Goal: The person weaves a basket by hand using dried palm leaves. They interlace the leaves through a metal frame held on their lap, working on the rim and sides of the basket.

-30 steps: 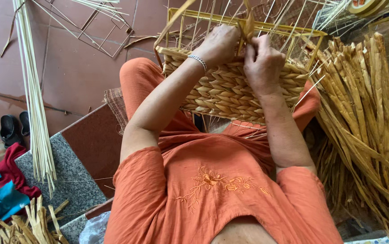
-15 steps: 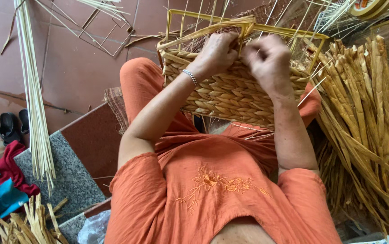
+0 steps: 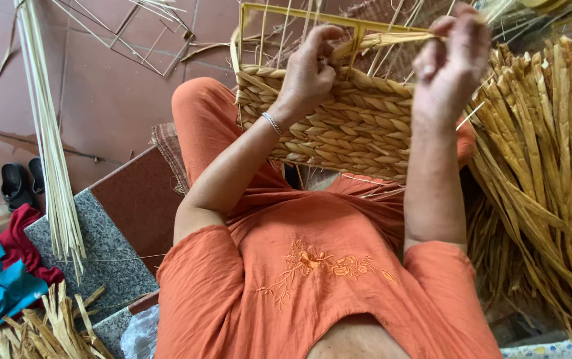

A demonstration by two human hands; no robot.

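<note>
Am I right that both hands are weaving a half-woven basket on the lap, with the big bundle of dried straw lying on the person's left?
Not quite. In the head view the bundle of dried straw lies on the person's right, not left. Both the left hand and the right hand do work at the half-woven basket on the lap.

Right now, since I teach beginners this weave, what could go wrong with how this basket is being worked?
The right hand pulls a dried strand taut across the yellow frame; pulled harder, it might snap or fray. The left hand pinches beside thin upright wires, which could poke fingers. The half-woven basket rests only on the lap, so a strong tug may tip it toward the strand bundle.
</note>
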